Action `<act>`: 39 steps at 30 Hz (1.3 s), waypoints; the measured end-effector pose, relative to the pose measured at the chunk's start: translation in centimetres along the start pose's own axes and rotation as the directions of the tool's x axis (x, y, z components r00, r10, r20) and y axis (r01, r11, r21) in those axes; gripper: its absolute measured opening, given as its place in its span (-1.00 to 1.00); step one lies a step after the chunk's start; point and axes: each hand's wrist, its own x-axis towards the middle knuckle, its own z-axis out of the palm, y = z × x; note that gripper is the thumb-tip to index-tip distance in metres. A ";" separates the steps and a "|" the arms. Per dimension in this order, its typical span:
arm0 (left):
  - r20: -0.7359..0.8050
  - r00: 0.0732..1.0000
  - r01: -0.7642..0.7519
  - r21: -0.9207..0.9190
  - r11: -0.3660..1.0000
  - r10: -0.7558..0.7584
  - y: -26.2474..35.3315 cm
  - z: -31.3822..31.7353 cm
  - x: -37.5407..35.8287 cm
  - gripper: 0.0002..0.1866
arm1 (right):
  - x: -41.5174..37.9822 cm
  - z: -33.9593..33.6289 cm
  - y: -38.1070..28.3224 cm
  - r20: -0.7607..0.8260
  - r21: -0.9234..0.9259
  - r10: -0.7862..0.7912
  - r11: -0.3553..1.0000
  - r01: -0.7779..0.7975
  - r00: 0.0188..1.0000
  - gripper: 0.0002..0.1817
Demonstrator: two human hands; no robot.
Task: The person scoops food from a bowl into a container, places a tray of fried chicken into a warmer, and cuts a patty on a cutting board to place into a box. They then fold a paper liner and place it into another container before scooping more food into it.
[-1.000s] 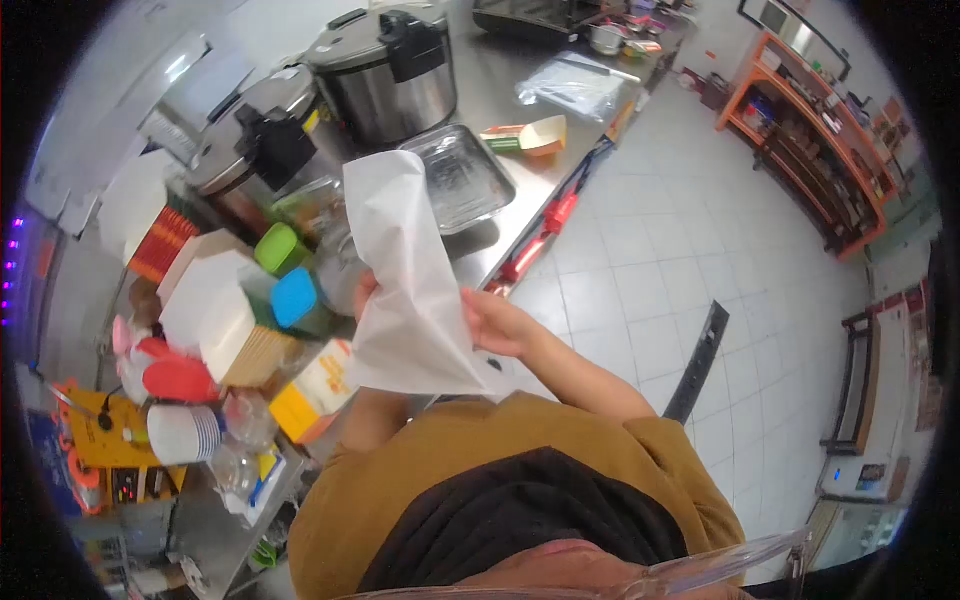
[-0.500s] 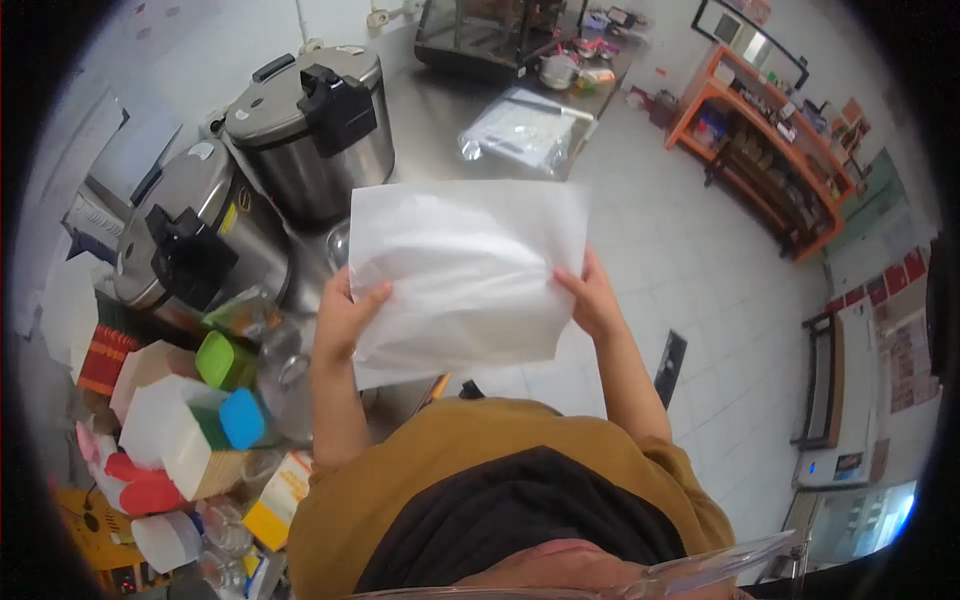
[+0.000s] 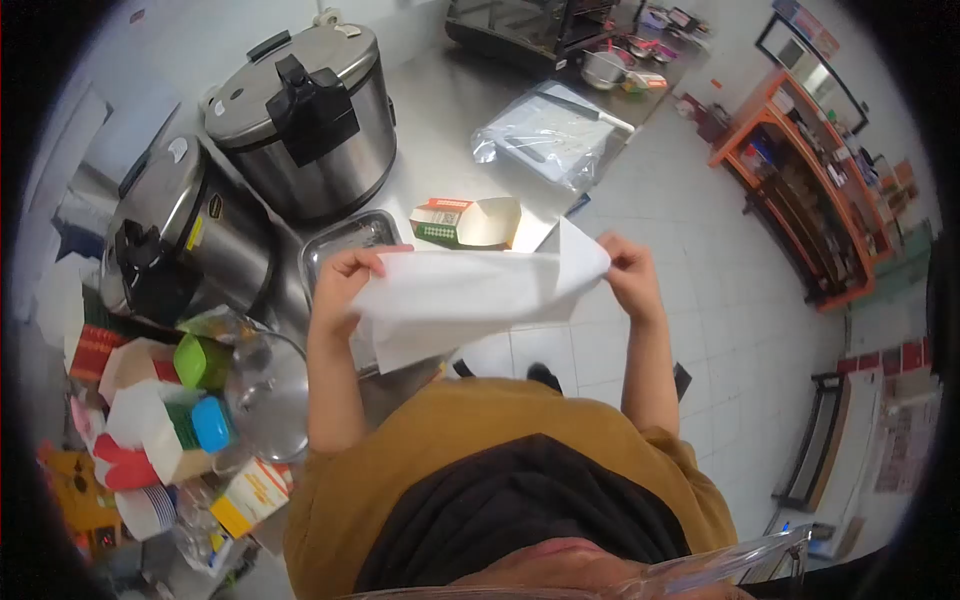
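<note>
Paper [image 3: 460, 295] stretching between hands I'm guiding, left hand [image 3: 345, 285] pinching one end, right hand [image 3: 632, 275] clamping opposite corner, carton [image 3: 470, 222] lying just beyond paper's upper edge

A stainless-steel counter [image 3: 425, 120] runs along a plain off-white wall [image 3: 190, 50], its brushed top catching a soft pale sheen. Light grey square tiles [image 3: 700, 290] with thin grout lines cover the floor beside it. Toward the upper right of the view stands an orange shelving unit [image 3: 745, 117], its shelves crowded with small items, with a dark-brown slatted rack [image 3: 800, 232] against its front. A black-framed panel [image 3: 858, 118] hangs on the wall just behind. Farther down the right side, red squares [image 3: 890, 359] line the wall above a black-framed piece of furniture [image 3: 812, 440]. The lighting is even and cool.
</note>
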 end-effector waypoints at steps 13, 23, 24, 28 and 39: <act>-0.109 0.970 -0.189 0.225 0.956 0.217 0.9 16.2 4.4 -0.91 | 7.3 -15.9 -3.7 0.415 0.074 -0.008 0.997 -0.025 0.910 -0.83; -0.300 0.924 -0.211 0.123 0.970 0.239 3.1 22.0 4.1 -0.94 | 10.7 -17.6 -4.5 -0.174 0.020 -0.722 0.677 0.736 0.669 -0.73; -0.298 0.923 -0.226 0.094 0.970 0.244 3.4 22.3 4.3 -0.94 | 11.0 -17.5 -5.6 -0.098 0.077 -0.637 0.761 0.644 0.765 -0.59; -0.312 0.911 -0.264 0.061 0.963 0.270 4.5 21.8 4.6 -0.91 | 13.5 -19.2 -5.9 0.392 0.181 -0.166 0.978 0.101 0.905 -0.61; -0.251 0.876 -0.425 0.005 0.905 0.413 7.0 20.1 7.6 -0.84 | 17.3 -18.2 -9.5 0.344 0.079 -0.238 0.971 0.225 0.908 -0.65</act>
